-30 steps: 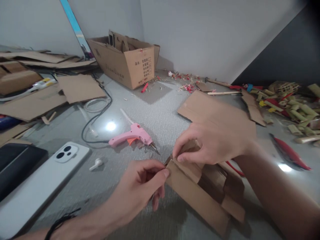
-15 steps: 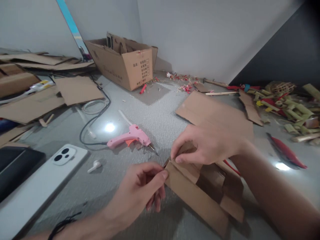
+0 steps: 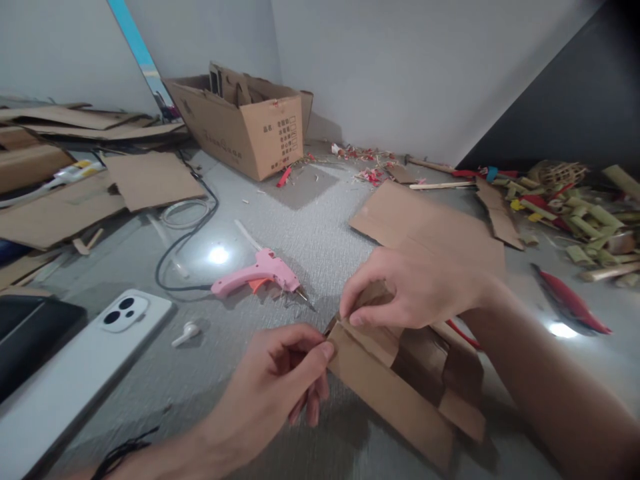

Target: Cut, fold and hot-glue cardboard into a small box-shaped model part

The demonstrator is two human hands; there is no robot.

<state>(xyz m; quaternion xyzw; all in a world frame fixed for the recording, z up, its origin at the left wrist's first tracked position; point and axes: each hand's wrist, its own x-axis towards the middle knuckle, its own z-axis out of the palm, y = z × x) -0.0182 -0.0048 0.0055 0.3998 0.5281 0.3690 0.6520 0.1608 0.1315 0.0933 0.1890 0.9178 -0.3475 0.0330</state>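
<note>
A folded cardboard piece point(image 3: 390, 393) with several upright walls and flaps lies before me at the lower right. My left hand point(image 3: 290, 373) pinches its near left corner between thumb and index finger, the other fingers curled below. Just above that corner, my right hand point(image 3: 400, 290) grips the top edge with thumb and fingertips together. The hand and forearm cover part of the far wall. A pink hot glue gun point(image 3: 260, 272) lies beyond my left hand, its metal nozzle pointing toward the cardboard corner.
At the left lie a white phone point(image 3: 95, 373), an earbud point(image 3: 187, 333) and a black case point(image 3: 35, 340). A large cardboard box point(image 3: 240, 133) stands at the back. Cardboard sheets point(image 3: 155, 180), a flat piece point(image 3: 425, 220), bamboo pieces point(image 3: 595, 220) and a red tool point(image 3: 570, 300) lie around.
The view has shifted very slightly, so everything sits a little further left. Both hands keep the same grip on the cardboard piece.
</note>
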